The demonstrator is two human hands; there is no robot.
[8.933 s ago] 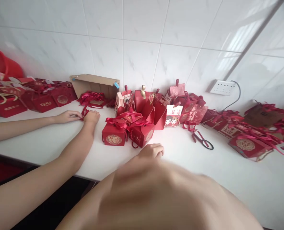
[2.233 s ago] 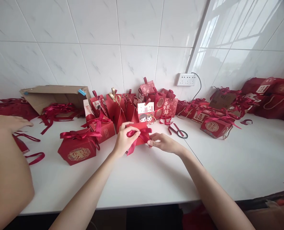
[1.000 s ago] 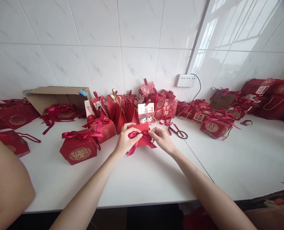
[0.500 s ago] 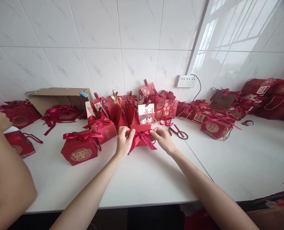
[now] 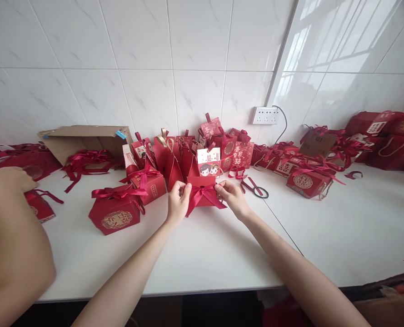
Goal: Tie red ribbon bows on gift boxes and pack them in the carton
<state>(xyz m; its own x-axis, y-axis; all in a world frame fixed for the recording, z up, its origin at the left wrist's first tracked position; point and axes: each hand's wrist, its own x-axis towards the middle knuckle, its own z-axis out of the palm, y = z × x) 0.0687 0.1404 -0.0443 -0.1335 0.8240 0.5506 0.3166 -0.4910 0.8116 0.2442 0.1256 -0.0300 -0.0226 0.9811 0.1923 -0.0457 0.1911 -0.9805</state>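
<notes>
A small red gift box (image 5: 202, 185) stands on the white table (image 5: 195, 254) in front of me, with a dark red ribbon (image 5: 203, 196) tied in a bow across its front. My left hand (image 5: 177, 203) pinches the bow's left loop. The right loop is pinched by my right hand (image 5: 231, 195). Both hands are closed on the ribbon and sit on either side of the box.
Tied red boxes (image 5: 116, 212) stand left of mine, and more boxes and bags crowd the wall. Scissors (image 5: 256, 187) lie right of my hands. An open cardboard box (image 5: 82, 141) holds ribbons. Another person's arm (image 5: 11, 245) and hand are at the far left. A wall socket (image 5: 265, 115) hangs behind.
My hands have gone from crossing the ribbon over the box to pulling its two loops apart into a bow. The other person's arm has shifted at the left.
</notes>
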